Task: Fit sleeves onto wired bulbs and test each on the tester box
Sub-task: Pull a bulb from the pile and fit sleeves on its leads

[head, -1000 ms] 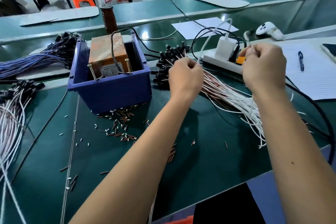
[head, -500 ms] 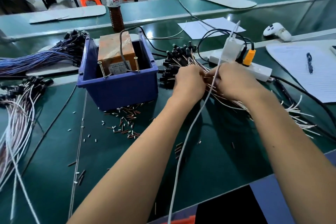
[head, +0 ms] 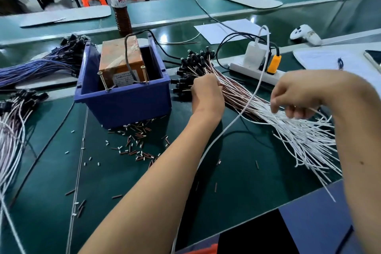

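Left hand (head: 206,94) curled on bulb bundle (head: 237,97) right of blue bin (head: 123,103) holding tester (head: 121,62); right hand (head: 296,97) pinching white wires (head: 305,134). Sleeves (head: 136,140) scattered near bin.

A dark green table (head: 237,171) holds a blue bin (head: 123,105), an orange-brown tester box (head: 119,62), white and reddish-brown wires (head: 288,130) with black bulbs (head: 191,64), and a white power strip (head: 253,72) with an orange plug (head: 273,64).
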A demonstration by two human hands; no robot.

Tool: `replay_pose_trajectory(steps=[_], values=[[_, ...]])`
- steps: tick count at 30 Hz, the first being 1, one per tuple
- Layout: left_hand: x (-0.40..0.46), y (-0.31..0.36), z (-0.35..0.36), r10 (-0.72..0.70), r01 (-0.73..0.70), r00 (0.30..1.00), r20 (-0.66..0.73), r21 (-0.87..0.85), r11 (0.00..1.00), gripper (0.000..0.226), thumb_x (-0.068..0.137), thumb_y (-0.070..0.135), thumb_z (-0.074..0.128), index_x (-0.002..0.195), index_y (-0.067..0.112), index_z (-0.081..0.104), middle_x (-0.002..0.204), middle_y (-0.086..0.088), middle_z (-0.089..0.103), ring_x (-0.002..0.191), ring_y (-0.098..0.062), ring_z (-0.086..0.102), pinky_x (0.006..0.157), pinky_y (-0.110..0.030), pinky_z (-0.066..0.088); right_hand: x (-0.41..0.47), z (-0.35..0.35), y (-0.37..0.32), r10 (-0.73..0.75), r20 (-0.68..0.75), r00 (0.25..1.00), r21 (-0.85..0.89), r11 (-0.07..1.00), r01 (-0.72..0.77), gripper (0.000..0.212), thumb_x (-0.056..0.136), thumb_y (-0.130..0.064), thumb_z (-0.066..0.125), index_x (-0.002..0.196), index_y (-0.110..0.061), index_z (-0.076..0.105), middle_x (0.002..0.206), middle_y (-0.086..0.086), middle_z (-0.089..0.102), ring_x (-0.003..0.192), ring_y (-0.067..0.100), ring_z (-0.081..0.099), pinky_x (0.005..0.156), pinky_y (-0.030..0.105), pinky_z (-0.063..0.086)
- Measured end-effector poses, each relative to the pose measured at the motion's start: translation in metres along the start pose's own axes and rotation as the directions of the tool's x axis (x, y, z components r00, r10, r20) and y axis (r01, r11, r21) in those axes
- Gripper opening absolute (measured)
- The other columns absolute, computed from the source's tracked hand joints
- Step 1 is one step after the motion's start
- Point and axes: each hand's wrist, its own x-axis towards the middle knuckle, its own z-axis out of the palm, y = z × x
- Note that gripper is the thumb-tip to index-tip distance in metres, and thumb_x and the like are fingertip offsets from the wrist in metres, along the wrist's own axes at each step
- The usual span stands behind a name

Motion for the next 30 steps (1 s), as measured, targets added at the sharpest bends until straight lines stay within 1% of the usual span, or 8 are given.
replay_pose_trajectory(steps=[7, 10, 13, 15, 16, 18, 22, 30], values=[[0.001, 0.0, 0.005, 0.011, -0.011, 1.0, 0.006, 0.035, 0.999, 0.013, 0.102, 0.022, 0.065, 0.108, 0.011, 0.07, 0.101, -0.008, 0.069, 0.094, -0.026, 0.067, 0.076, -0.033, 0.056, 0.009, 0.007, 0.006, 0.066, -0.011, 0.998, 0.043, 0.997, -0.065, 0.026, 0.1, -0.022, 0.07, 0.082, -0.005, 0.075, 0.063, 0.014, 0.074, 0.054, 0.024, 0.072, 0.048, 0.028, 0.055], [0.0, 0.001, 0.006, 0.017, -0.018, 1.0, 0.014, 0.036, 0.999, 0.01, 0.103, 0.018, 0.063, 0.11, 0.011, 0.067, 0.108, -0.01, 0.066, 0.097, -0.029, 0.066, 0.076, -0.035, 0.055, 0.006, 0.007, -0.002, 0.057, -0.19, 0.98, -0.109, 0.991, -0.078, 0.012, 0.09, -0.025, 0.08, 0.081, -0.018, 0.078, 0.076, 0.007, 0.076, 0.07, 0.025, 0.071, 0.062, 0.029, 0.053], [0.0, 0.002, 0.007, 0.03, -0.03, 0.999, 0.012, 0.04, 0.999, 0.008, 0.102, 0.014, 0.062, 0.109, 0.01, 0.065, 0.108, -0.01, 0.066, 0.097, -0.029, 0.066, 0.073, -0.033, 0.05, 0.004, 0.015, -0.022, -0.016, -0.594, 0.804, -0.064, 0.998, -0.027, 0.004, 0.084, -0.017, 0.074, 0.088, -0.019, 0.075, 0.091, 0.014, 0.072, 0.084, 0.035, 0.066, 0.073, 0.035, 0.051], [-0.001, 0.001, 0.007, 0.03, -0.03, 1.0, 0.006, 0.025, 0.999, 0.007, 0.102, 0.014, 0.062, 0.107, 0.01, 0.065, 0.108, -0.01, 0.065, 0.096, -0.029, 0.065, 0.071, -0.032, 0.045, 0.005, 0.025, -0.041, -0.093, -0.789, 0.607, 0.014, 0.985, 0.17, 0.005, 0.085, -0.016, 0.071, 0.083, -0.02, 0.072, 0.084, 0.013, 0.072, 0.079, 0.033, 0.064, 0.075, 0.037, 0.054], [-0.001, 0.001, 0.006, 0.032, -0.032, 0.999, 0.004, 0.012, 0.999, 0.006, 0.102, 0.013, 0.061, 0.106, 0.01, 0.064, 0.107, -0.01, 0.065, 0.094, -0.029, 0.064, 0.071, -0.032, 0.043, 0.007, 0.03, -0.052, -0.127, -0.81, 0.572, 0.03, 0.966, 0.257, 0.006, 0.086, -0.016, 0.07, 0.083, -0.02, 0.074, 0.081, 0.009, 0.072, 0.076, 0.029, 0.063, 0.075, 0.035, 0.054], [-0.004, 0.0, 0.005, 0.033, -0.032, 0.999, 0.014, -0.036, 0.999, 0.006, 0.099, 0.01, 0.057, 0.101, 0.007, 0.061, 0.104, -0.013, 0.064, 0.092, -0.033, 0.061, 0.071, -0.036, 0.043, 0.016, 0.041, -0.069, -0.195, -0.743, 0.641, 0.034, 0.945, 0.326, 0.007, 0.087, -0.016, 0.071, 0.084, -0.02, 0.075, 0.084, 0.005, 0.072, 0.078, 0.025, 0.065, 0.075, 0.031, 0.053], [-0.007, -0.004, -0.002, -0.022, 0.031, 0.998, 0.057, -0.164, 0.986, 0.012, 0.089, 0.005, 0.05, 0.093, 0.007, 0.061, 0.097, -0.013, 0.065, 0.088, -0.036, 0.059, 0.071, -0.038, 0.049, 0.04, 0.055, -0.08, -0.197, -0.602, 0.773, 0.028, 0.963, 0.267, 0.006, 0.087, -0.019, 0.074, 0.092, -0.019, 0.078, 0.101, 0.011, 0.072, 0.09, 0.03, 0.066, 0.078, 0.033, 0.052], [-0.023, -0.008, -0.026, -0.053, 0.083, 0.994, 0.093, -0.365, 0.927, 0.02, 0.087, 0.003, 0.053, 0.102, 0.013, 0.06, 0.099, -0.012, 0.069, 0.092, -0.035, 0.065, 0.082, -0.044, 0.057, 0.061, 0.071, -0.082, -0.185, -0.566, 0.803, 0.007, 0.973, 0.229, 0.013, 0.09, -0.018, 0.07, 0.1, -0.015, 0.078, 0.107, 0.018, 0.074, 0.101, 0.037, 0.068, 0.089, 0.038, 0.055]])
